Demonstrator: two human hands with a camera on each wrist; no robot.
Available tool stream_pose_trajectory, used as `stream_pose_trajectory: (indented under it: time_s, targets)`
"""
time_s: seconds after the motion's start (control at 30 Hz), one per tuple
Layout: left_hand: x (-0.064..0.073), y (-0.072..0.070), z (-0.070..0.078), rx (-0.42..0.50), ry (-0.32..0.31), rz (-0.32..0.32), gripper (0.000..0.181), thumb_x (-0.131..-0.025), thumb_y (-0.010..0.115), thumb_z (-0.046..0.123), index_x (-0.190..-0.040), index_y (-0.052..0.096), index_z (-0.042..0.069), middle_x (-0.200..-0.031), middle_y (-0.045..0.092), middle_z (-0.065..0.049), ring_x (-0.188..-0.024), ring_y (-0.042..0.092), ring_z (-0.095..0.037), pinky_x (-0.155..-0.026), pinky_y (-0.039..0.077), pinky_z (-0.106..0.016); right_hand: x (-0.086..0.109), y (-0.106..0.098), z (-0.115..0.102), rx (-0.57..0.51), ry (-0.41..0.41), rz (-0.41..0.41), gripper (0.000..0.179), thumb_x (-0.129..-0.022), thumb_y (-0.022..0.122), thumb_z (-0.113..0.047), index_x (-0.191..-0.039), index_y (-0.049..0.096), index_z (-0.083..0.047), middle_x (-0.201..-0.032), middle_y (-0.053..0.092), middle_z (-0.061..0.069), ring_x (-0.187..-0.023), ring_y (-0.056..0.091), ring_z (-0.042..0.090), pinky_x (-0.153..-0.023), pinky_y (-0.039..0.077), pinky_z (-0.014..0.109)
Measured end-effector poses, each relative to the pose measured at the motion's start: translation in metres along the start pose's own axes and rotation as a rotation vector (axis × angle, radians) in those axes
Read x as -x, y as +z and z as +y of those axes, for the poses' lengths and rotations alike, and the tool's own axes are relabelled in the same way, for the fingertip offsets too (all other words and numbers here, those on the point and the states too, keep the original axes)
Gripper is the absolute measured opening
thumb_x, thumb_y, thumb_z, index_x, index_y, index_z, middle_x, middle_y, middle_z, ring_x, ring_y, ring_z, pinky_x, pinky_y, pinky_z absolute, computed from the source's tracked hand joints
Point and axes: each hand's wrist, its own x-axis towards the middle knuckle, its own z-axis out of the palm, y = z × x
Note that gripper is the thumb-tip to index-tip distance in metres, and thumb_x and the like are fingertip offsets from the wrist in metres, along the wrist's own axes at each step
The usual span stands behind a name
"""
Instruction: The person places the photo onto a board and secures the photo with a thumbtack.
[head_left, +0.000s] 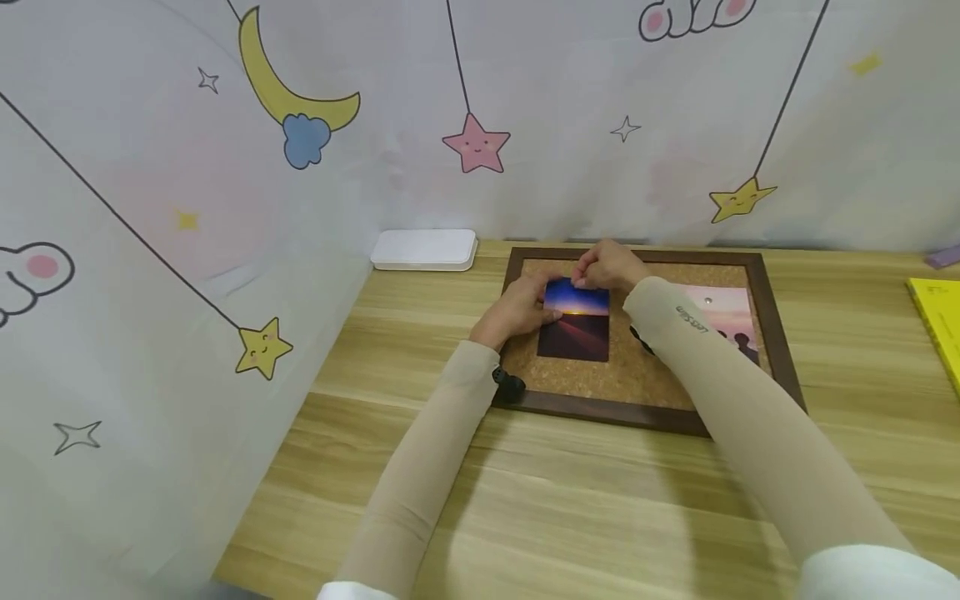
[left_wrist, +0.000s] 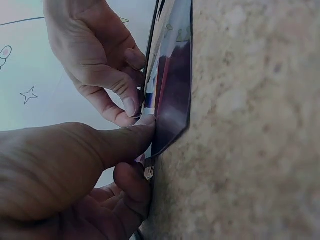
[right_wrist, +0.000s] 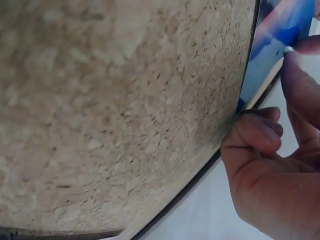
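A sunset-road photo (head_left: 573,333) lies against the cork board (head_left: 577,379), inside its dark brown frame. My left hand (head_left: 517,312) pinches the photo's left side, thumb on the picture face; in the left wrist view the thumb (left_wrist: 125,142) presses close to the edge. At the photo's top edge, my right hand (head_left: 611,265) pinches a small white-headed pin (right_wrist: 288,50) between its fingertips, with the other fingers curled near the cork. The pin's point is hidden. To the right, partly behind the right sleeve, a pink photo (head_left: 723,298) is on the board with a pin at its top.
A white case (head_left: 424,250) lies left of the board, by the wall. On the right are a yellow book (head_left: 941,321) and a purple object (head_left: 945,257). The patterned wall cloth (head_left: 555,192) rises right behind the board and along the left of the wooden table (head_left: 375,367).
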Motion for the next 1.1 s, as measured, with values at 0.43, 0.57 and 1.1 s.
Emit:
stream_pose_trajectory:
  time_s: [0.43, 0.57, 1.1]
  targets:
    - [0.0019, 0.0004, 0.0007, -0.019, -0.01, -0.012, 0.065, -0.105, 0.071, 0.018, -0.163, 0.045, 0.01, -0.143, 0.06, -0.023, -0.134, 0.057, -0.035, -0.117, 0.046, -0.048, -0.0019, 0.006, -0.0024, 0.057, 0.008, 0.073, 0.012, -0.1, 0.073, -0.012, -0.1, 0.078, -0.001, -0.101, 0.074, 0.013, -0.096, 0.059, 0.03, -0.098, 0.051, 0.047]
    - [0.002, 0.0026, 0.0011, -0.008, -0.016, -0.015, 0.064, -0.105, 0.071, 0.019, -0.163, 0.045, 0.011, -0.143, 0.058, -0.022, -0.133, 0.055, -0.034, -0.118, 0.045, -0.049, -0.0024, 0.0053, -0.0005, 0.059, 0.029, 0.072, 0.012, -0.1, 0.069, -0.01, -0.101, 0.077, -0.001, -0.105, 0.073, 0.015, -0.095, 0.058, 0.031, -0.092, 0.05, 0.044]
    - [0.0024, 0.005, 0.0022, -0.015, -0.033, -0.014, 0.064, -0.106, 0.07, 0.02, -0.164, 0.044, 0.014, -0.14, 0.057, -0.019, -0.125, 0.053, -0.031, -0.113, 0.046, -0.047, -0.0037, 0.0039, -0.0002, 0.054, 0.048, 0.051, 0.012, -0.101, 0.071, -0.014, -0.098, 0.077, -0.004, -0.102, 0.071, 0.012, -0.093, 0.056, 0.03, -0.088, 0.048, 0.04]
